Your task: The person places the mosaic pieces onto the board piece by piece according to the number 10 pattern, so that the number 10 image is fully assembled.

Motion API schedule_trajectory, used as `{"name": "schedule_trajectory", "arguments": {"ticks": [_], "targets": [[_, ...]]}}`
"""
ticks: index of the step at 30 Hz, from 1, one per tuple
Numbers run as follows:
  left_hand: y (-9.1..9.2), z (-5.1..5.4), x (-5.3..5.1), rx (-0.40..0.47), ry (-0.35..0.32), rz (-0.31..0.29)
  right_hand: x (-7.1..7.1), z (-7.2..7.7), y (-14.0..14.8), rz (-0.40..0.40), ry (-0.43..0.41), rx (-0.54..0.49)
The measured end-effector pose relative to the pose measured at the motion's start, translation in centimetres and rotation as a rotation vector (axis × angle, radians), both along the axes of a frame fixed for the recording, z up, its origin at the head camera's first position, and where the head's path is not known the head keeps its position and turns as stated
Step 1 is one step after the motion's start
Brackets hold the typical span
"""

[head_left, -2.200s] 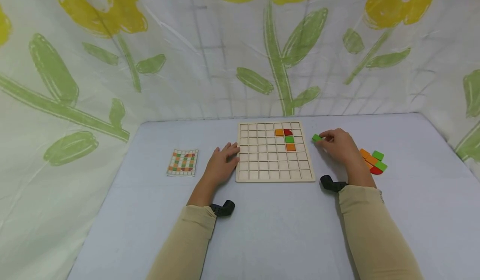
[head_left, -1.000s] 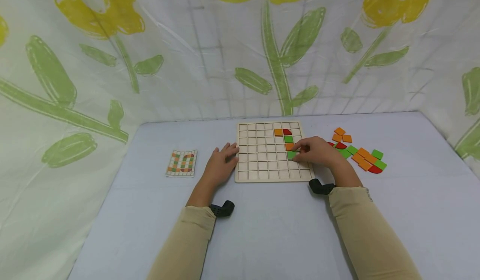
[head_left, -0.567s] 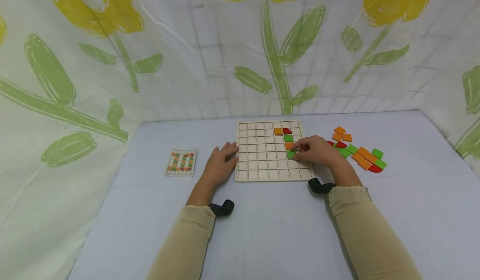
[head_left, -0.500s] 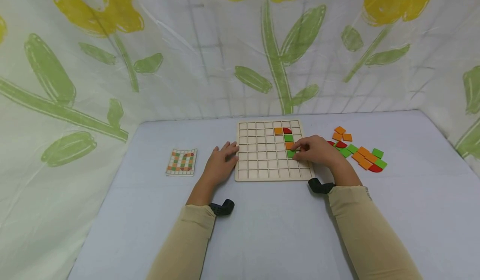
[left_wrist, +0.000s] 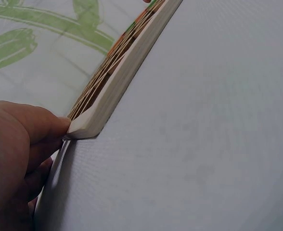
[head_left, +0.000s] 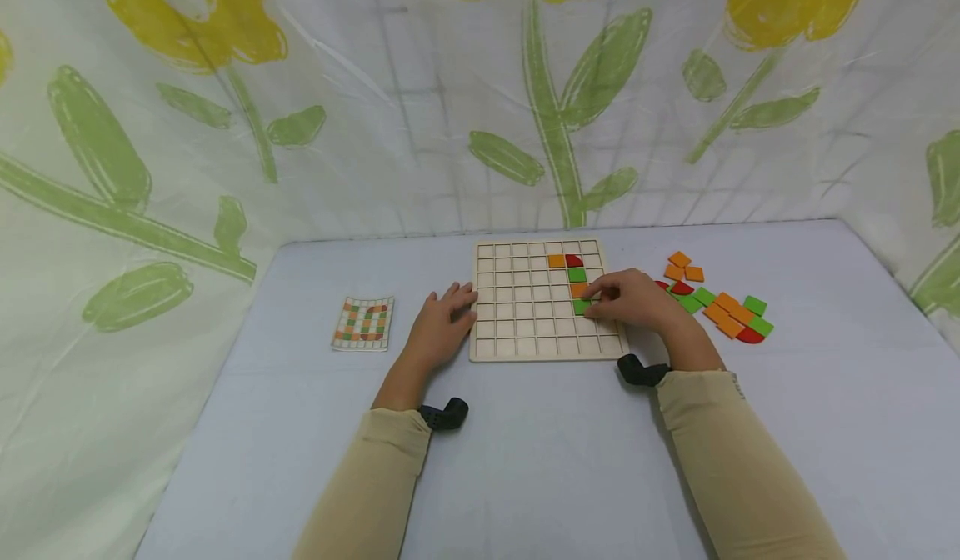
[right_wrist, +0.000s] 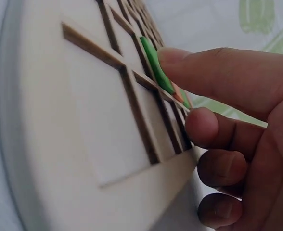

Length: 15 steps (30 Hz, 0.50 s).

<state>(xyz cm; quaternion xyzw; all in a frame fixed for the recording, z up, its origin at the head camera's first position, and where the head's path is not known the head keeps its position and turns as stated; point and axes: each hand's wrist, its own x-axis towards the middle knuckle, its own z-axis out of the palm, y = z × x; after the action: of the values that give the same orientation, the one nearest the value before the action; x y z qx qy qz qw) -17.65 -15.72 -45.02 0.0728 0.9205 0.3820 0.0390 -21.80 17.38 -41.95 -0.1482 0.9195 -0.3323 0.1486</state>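
A pale wooden grid board [head_left: 525, 327] lies on the table. At its left edge rests my left hand [head_left: 437, 327], fingers fairly straight; one fingertip touches the board's corner in the left wrist view. My right hand [head_left: 632, 297] reaches over the board's right side and holds a green square tile [head_left: 581, 307] at a cell, thumb and finger at its right edge. In the right wrist view, a fingertip lies against the tile's [right_wrist: 153, 60] upper side. Above it in the grid sit an orange tile [head_left: 579, 291], another green tile [head_left: 577, 275], a red rounded tile [head_left: 573, 260] and an orange tile [head_left: 556, 261].
Right of the board lie loose orange tiles [head_left: 693, 274] and a heap of orange, green and red tiles [head_left: 738, 316]. A small printed pattern card [head_left: 363, 324] lies left of the left hand. A flowered curtain [head_left: 337, 168] hangs behind the table [head_left: 517, 460].
My right hand has carried the green tile from beside the board leftward onto a cell below the orange one, and has stayed there for about a second. The left hand has not moved.
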Motion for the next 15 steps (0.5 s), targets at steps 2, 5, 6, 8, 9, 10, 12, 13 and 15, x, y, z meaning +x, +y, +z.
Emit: {"name": "schedule_trajectory", "arguments": {"ticks": [2, 5, 6, 8, 9, 10, 12, 13, 15], "targets": [[0.0, 0.0, 0.0, 0.001, 0.000, 0.000, 0.0, 0.2, 0.3, -0.019, -0.004, -0.009], [0.0, 0.0, 0.0, 0.001, 0.000, -0.001, -0.1, 0.3, 1.2, -0.074, -0.005, -0.004], [0.0, 0.0, 0.0, -0.001, 0.000, -0.002, -0.2, 0.4, 1.6, -0.100, -0.002, 0.002], [0.0, 0.1, 0.0, -0.001, -0.002, -0.002, -0.3, 0.4, 2.6, -0.155, 0.016, 0.025], [0.0, 0.1, 0.1, 0.003, -0.005, -0.001, -0.3, 0.5, 3.2, -0.179, 0.036, 0.035], [0.0, 0.2, 0.1, 0.006, -0.008, 0.001, -0.4, 0.5, 3.8, -0.207, 0.053, 0.043], [0.0, 0.3, 0.1, 0.013, -0.013, 0.003, -0.2, 0.8, 4.9, -0.265, 0.078, 0.044], [0.0, 0.3, 0.2, 0.016, -0.014, 0.004, -0.1, 0.9, 5.5, -0.292, 0.090, 0.044], [0.1, 0.3, 0.2, 0.017, -0.014, 0.005, 0.3, 1.2, 6.6, -0.342, 0.095, 0.028]]}}
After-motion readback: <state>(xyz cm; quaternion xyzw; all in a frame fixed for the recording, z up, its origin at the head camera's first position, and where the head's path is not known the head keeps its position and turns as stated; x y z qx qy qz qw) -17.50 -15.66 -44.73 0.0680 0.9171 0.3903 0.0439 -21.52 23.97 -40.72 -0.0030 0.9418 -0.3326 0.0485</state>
